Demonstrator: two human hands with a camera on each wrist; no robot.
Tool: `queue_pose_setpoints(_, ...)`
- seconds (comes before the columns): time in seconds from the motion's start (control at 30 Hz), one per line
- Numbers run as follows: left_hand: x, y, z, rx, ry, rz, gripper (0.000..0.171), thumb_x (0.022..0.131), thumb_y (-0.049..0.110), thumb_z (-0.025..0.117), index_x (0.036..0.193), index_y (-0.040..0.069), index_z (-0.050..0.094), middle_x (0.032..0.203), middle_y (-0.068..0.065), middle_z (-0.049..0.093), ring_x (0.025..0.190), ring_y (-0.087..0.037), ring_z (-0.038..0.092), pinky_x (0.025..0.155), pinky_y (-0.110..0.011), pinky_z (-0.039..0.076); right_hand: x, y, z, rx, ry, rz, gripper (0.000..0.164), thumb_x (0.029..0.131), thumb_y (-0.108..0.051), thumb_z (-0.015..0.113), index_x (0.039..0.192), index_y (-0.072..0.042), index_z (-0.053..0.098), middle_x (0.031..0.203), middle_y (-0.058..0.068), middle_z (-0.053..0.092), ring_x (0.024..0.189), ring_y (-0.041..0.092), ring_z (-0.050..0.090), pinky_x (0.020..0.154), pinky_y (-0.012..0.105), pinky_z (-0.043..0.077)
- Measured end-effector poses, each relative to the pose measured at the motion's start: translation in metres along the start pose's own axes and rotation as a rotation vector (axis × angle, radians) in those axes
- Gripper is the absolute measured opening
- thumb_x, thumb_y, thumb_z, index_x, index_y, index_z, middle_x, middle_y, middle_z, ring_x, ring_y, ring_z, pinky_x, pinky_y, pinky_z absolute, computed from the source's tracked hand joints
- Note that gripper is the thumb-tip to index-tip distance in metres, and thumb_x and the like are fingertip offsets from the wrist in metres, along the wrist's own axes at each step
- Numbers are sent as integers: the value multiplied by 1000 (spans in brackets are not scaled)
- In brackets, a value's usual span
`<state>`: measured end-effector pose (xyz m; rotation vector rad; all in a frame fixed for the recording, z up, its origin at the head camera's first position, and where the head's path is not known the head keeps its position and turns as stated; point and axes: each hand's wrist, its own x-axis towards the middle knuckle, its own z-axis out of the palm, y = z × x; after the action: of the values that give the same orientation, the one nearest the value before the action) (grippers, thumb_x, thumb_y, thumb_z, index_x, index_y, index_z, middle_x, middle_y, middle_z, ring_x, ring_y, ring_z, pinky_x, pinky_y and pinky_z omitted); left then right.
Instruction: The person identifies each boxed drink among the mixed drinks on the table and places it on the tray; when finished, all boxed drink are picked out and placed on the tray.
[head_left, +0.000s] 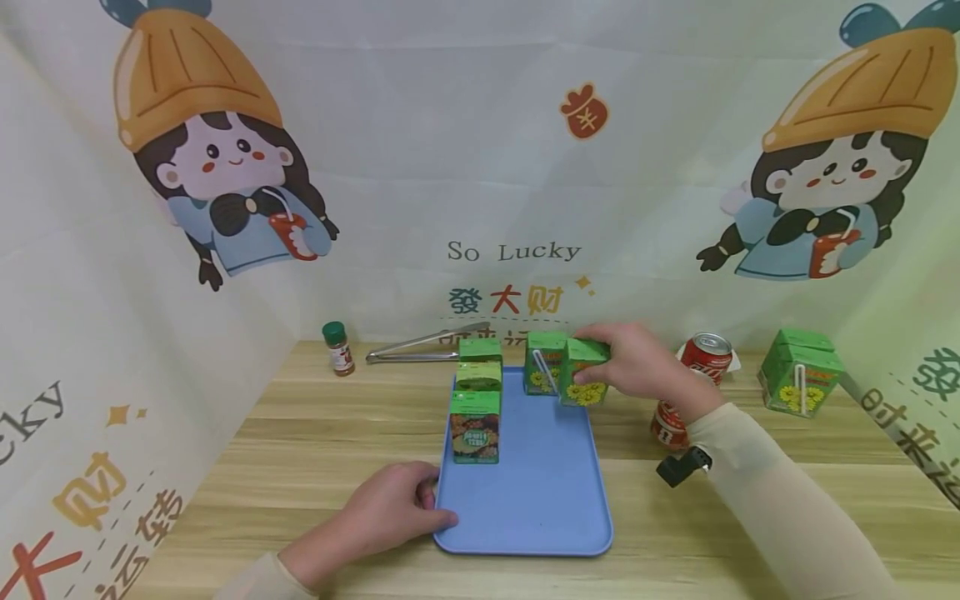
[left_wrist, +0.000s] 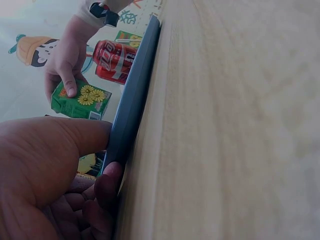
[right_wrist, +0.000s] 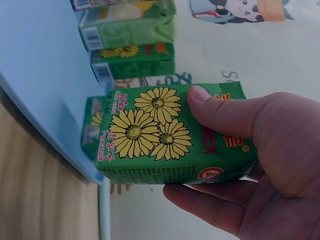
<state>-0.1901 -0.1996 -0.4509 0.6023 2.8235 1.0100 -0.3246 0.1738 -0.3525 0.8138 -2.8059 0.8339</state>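
Observation:
My right hand point(head_left: 637, 362) grips a green drink carton point(right_wrist: 150, 135) with yellow flowers, thumb on one face and fingers on the other side. It is over the far right part of a blue tray point(head_left: 540, 500), just in front of another green carton point(head_left: 542, 367) with a straw. My left hand point(head_left: 393, 504) pinches the tray's near left edge, with the thumb on the rim in the left wrist view. A row of cartons stands along the tray's left side, the nearest being a green and brown carton point(head_left: 476, 433).
Red soda cans point(head_left: 707, 354) stand right of the tray, partly behind the right arm. Farther right are more green cartons point(head_left: 802, 375). Metal tongs point(head_left: 420, 343) lie behind the tray's left corner, and a green-capped spice bottle point(head_left: 338, 350) stands at the back left.

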Motion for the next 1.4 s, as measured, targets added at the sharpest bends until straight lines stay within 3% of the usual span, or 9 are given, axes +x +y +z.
queue_pose_setpoints(0.37,0,1,-1,-10,-11,-11,32,88,34,95,96,15,70,72,10,60,62,-6,52,58,-28,42,3,-8,25,4,-36,28,62,92,-22,94,145,-4,70,137,17,75,115,31,73,100,53,59)
queue_pose_setpoints(0.77,0,-1,0,-3,-4,-10,33,88,36,95,92,17,68,71,11,59,61,-6,51,58,-28,42,8,-11,43,-9,-51,11,63,92,-23,95,147,-8,70,137,13,76,122,33,73,104,54,57)
queue_pose_setpoints(1.4,0,0,0,2,0,-7,33,88,35,95,89,18,67,71,12,59,61,-5,51,58,-28,42,17,-16,49,-44,-81,53,68,94,-28,93,153,-8,65,143,16,72,128,35,70,105,55,57)
